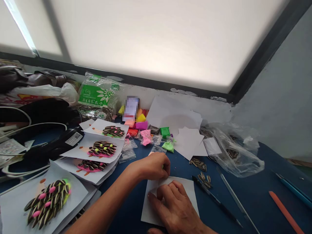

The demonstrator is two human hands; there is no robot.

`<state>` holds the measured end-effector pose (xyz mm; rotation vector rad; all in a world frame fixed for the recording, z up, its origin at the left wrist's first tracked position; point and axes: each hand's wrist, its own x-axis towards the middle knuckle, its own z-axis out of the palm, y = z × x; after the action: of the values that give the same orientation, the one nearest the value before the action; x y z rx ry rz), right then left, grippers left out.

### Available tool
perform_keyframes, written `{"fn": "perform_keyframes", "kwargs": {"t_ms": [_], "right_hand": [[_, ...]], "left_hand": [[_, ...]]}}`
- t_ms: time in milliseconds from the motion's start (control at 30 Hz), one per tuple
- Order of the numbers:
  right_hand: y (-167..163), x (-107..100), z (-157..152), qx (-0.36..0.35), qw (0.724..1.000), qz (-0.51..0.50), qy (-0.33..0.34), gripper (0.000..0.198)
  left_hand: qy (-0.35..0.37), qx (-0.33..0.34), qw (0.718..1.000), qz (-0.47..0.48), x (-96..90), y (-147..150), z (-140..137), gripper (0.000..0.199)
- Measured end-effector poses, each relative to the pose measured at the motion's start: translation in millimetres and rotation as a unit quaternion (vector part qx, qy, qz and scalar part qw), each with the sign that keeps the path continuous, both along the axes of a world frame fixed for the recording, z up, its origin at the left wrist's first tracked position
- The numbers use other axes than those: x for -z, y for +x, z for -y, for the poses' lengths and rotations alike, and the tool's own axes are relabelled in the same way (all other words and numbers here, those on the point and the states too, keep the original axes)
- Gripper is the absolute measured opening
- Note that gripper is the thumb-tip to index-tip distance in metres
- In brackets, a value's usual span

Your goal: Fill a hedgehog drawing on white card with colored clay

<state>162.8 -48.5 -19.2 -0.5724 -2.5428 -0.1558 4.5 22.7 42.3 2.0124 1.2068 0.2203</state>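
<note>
A white sheet of paper (148, 213) lies on the blue table in front of me. Over its far edge is my left hand (156, 165), its fingers curled down and closed; a speck of green shows by them, but what they hold is hidden. My right hand (176, 204) rests on the middle of the sheet with bent fingers drawn together and the thumb along the paper. Whatever is under those fingers cannot be made out. Sunflower seeds (198, 164) lie just right of the sheet, beside a black pen (216, 200).
Finished hedgehog pictures of seeds and clay (48, 198) are stacked at left. Colored clay packets (146, 137), a phone (131, 109) and a green seed bag (95, 94) stand behind. Spare paper (187, 141), a plastic bag (241, 159), a metal blade-like strip (230, 188) and an orange strip (284, 211) lie rightward.
</note>
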Motion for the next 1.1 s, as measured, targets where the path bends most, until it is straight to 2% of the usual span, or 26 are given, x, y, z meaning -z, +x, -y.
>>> {"fn": "perform_keyframes", "kwargs": {"t_ms": [167, 833, 1100], "right_hand": [[1.9, -6.4, -0.7, -0.016, 0.999, -0.035, 0.017, 0.056], [5.4, -7.2, -0.6, -0.01, 0.999, -0.019, -0.04, 0.047], [3.0, -9.2, 0.2, -0.011, 1.0, -0.029, 0.001, 0.05]], "left_hand": [[0.0, 0.003, 1.0, -0.002, 0.0, 0.1, -0.2, 0.02], [0.004, 0.002, 1.0, -0.01, -0.2, 0.1, -0.5, 0.019], [0.012, 0.004, 1.0, -0.005, 4.2, 0.2, -2.0, 0.018]]}}
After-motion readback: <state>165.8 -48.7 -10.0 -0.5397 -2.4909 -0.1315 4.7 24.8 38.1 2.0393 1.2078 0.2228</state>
